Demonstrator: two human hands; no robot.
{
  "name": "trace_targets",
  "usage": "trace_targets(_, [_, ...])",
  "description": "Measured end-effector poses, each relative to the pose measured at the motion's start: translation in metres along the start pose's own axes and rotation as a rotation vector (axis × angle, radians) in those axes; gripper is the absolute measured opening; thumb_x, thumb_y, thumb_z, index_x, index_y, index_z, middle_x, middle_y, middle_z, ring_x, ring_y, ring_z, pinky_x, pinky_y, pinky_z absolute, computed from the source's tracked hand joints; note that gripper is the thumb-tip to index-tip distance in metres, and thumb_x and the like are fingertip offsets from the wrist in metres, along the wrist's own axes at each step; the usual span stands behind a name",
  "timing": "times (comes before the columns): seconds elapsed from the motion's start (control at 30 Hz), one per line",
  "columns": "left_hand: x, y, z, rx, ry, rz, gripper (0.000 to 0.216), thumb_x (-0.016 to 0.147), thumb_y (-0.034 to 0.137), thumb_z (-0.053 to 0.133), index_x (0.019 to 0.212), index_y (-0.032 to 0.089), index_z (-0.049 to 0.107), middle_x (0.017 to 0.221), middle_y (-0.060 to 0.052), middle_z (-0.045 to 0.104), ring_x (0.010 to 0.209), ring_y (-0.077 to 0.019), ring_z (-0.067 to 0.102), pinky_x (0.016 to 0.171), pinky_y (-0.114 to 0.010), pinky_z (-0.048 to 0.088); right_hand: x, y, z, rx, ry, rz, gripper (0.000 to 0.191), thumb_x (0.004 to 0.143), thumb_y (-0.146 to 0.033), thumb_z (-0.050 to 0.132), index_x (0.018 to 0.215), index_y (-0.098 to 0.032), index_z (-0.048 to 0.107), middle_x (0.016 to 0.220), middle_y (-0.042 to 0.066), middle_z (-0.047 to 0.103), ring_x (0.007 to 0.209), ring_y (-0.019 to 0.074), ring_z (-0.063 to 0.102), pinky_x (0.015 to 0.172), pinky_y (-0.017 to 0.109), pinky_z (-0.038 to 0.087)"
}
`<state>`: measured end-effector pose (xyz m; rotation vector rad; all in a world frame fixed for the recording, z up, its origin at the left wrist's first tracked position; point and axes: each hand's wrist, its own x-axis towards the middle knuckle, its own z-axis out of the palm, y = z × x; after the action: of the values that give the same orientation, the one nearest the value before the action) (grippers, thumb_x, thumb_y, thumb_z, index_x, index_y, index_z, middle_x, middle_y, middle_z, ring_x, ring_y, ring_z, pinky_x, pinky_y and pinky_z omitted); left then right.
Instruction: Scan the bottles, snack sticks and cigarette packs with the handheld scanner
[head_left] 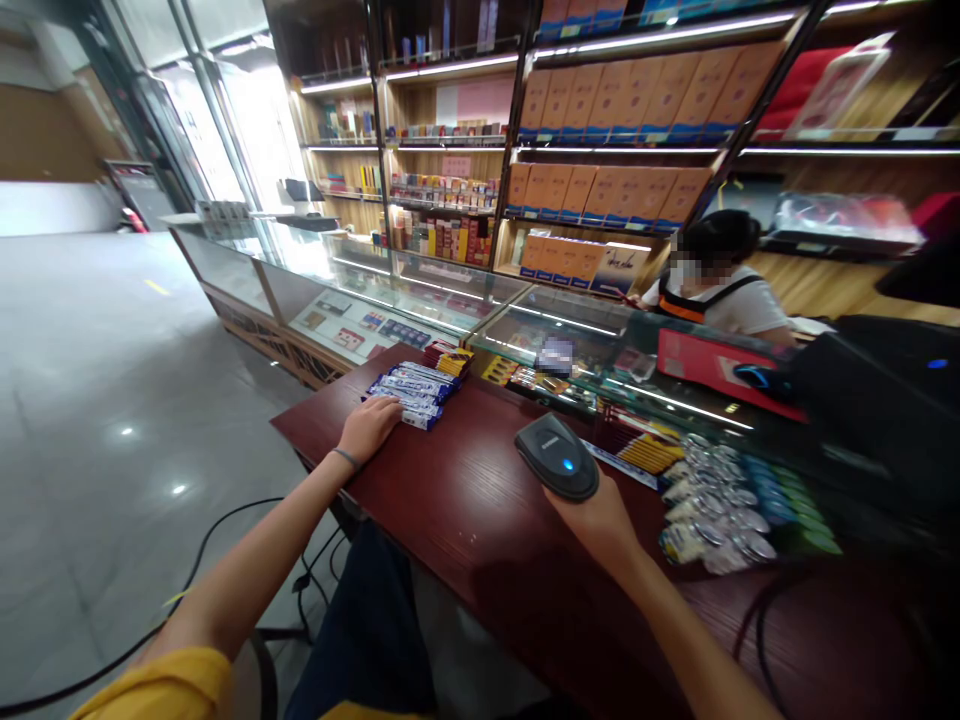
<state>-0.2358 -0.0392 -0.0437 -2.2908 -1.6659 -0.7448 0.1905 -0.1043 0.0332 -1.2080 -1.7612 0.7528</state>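
Observation:
My left hand (373, 427) rests at the near left end of a pile of blue-and-white packets (416, 388). Its fingers reach over the nearest packet and touch it. In my right hand (600, 515) is a dark handheld barcode scanner (556, 458) with a lit blue spot on top; its handle is hidden by my fingers. A long blue-and-white packet (621, 466) lies just beyond this hand, beside a row of brown-and-yellow packets (637, 440). Another small group of red-and-yellow packets (448, 357) sits behind the left pile.
To the right on the brown table (465, 490) stand many round-lidded clear cups (716, 510), with green ones (802, 505) beside them. Behind runs a glass display counter (525, 310); a person (724, 275) sits behind it. Black cables (225, 520) hang at the left.

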Motion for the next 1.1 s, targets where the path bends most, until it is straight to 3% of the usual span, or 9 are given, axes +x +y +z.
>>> trace_targets(0.13, [0.002, 0.005, -0.008, -0.027, 0.028, 0.029, 0.019, 0.098, 0.03, 0.054, 0.101, 0.023, 0.071, 0.12, -0.009, 0.074, 0.118, -0.0296, 0.065, 0.104, -0.046, 0.047, 0.002, 0.002, -0.004, -0.011, 0.014, -0.023, 0.046, 0.077, -0.034, 0.072, 0.121, -0.021, 0.066, 0.104, 0.01, 0.079, 0.096, 0.0307, 0.076, 0.08, 0.035, 0.058])
trace_targets(0.23, [0.009, 0.02, -0.011, -0.17, 0.069, 0.017, 0.018, 0.098, 0.034, 0.055, 0.103, 0.022, 0.068, 0.111, -0.009, 0.075, 0.107, -0.0275, 0.068, 0.099, -0.043, 0.05, 0.004, 0.006, -0.007, -0.011, 0.048, -0.022, 0.05, 0.078, -0.036, 0.072, 0.125, -0.021, 0.065, 0.107, 0.011, 0.079, 0.101, 0.0323, 0.075, 0.083, 0.038, 0.059])
trace_targets(0.37, [0.035, 0.065, -0.004, -0.529, 0.221, -0.143, 0.024, 0.095, 0.042, 0.06, 0.107, 0.021, 0.063, 0.098, -0.007, 0.073, 0.091, -0.023, 0.071, 0.085, -0.036, 0.055, 0.009, 0.009, -0.014, -0.014, 0.11, -0.035, 0.05, 0.078, -0.036, 0.071, 0.125, -0.02, 0.065, 0.109, 0.011, 0.078, 0.103, 0.0318, 0.074, 0.088, 0.041, 0.058])
trace_targets(0.47, [0.068, 0.109, 0.009, -0.982, 0.276, -0.286, 0.033, 0.094, 0.046, 0.062, 0.114, 0.021, 0.057, 0.098, -0.005, 0.072, 0.079, -0.0182, 0.073, 0.078, -0.033, 0.058, 0.011, 0.008, -0.022, -0.027, 0.147, -0.066, 0.05, 0.079, -0.036, 0.071, 0.127, -0.02, 0.063, 0.112, 0.011, 0.077, 0.102, 0.0298, 0.074, 0.09, 0.041, 0.057])
trace_targets(0.6, [0.109, 0.162, 0.03, -1.516, 0.074, -0.585, 0.038, 0.086, 0.038, 0.074, 0.113, 0.017, 0.057, 0.088, -0.004, 0.072, 0.066, -0.0157, 0.071, 0.062, -0.028, 0.06, 0.015, 0.003, -0.034, -0.043, 0.18, -0.074, 0.051, 0.08, -0.033, 0.07, 0.129, -0.022, 0.059, 0.115, 0.01, 0.076, 0.104, 0.0281, 0.073, 0.09, 0.041, 0.056])
trace_targets(0.73, [0.122, 0.193, 0.044, -1.848, -0.116, -0.75, 0.034, 0.085, 0.017, 0.072, 0.117, 0.016, 0.061, 0.098, -0.009, 0.074, 0.077, -0.0169, 0.074, 0.068, -0.029, 0.063, 0.017, -0.004, -0.044, -0.137, 0.095, 0.014, 0.04, 0.081, -0.034, 0.068, 0.118, -0.025, 0.056, 0.106, 0.007, 0.076, 0.097, 0.0277, 0.073, 0.085, 0.039, 0.055])
trace_targets(0.87, [0.113, 0.198, 0.051, -1.952, -0.222, -0.781, 0.037, 0.087, 0.011, 0.067, 0.123, 0.016, 0.061, 0.106, -0.012, 0.075, 0.086, -0.0196, 0.076, 0.073, -0.031, 0.064, 0.018, -0.01, -0.047, -0.266, -0.007, 0.138, 0.048, 0.079, -0.034, 0.068, 0.124, -0.028, 0.051, 0.101, 0.005, 0.075, 0.095, 0.0291, 0.073, 0.08, 0.037, 0.053])
trace_targets(0.97, [0.106, 0.191, 0.054, -1.96, -0.269, -0.763, 0.039, 0.089, 0.012, 0.066, 0.127, 0.015, 0.061, 0.113, -0.014, 0.074, 0.092, -0.0209, 0.076, 0.077, -0.031, 0.064, 0.02, -0.01, -0.047, -0.292, -0.043, 0.151, 0.052, 0.078, -0.033, 0.067, 0.127, -0.028, 0.05, 0.103, 0.005, 0.075, 0.094, 0.029, 0.073, 0.077, 0.035, 0.051])
trace_targets(1.1, [0.105, 0.187, 0.058, -1.941, -0.302, -0.732, 0.044, 0.09, 0.018, 0.068, 0.133, 0.016, 0.059, 0.119, -0.015, 0.072, 0.096, -0.0212, 0.075, 0.081, -0.032, 0.064, 0.021, -0.007, -0.047, -0.395, -0.083, 0.132, 0.035, 0.076, -0.034, 0.065, 0.109, -0.025, 0.055, 0.092, 0.006, 0.075, 0.087, 0.031, 0.073, 0.073, 0.035, 0.049])
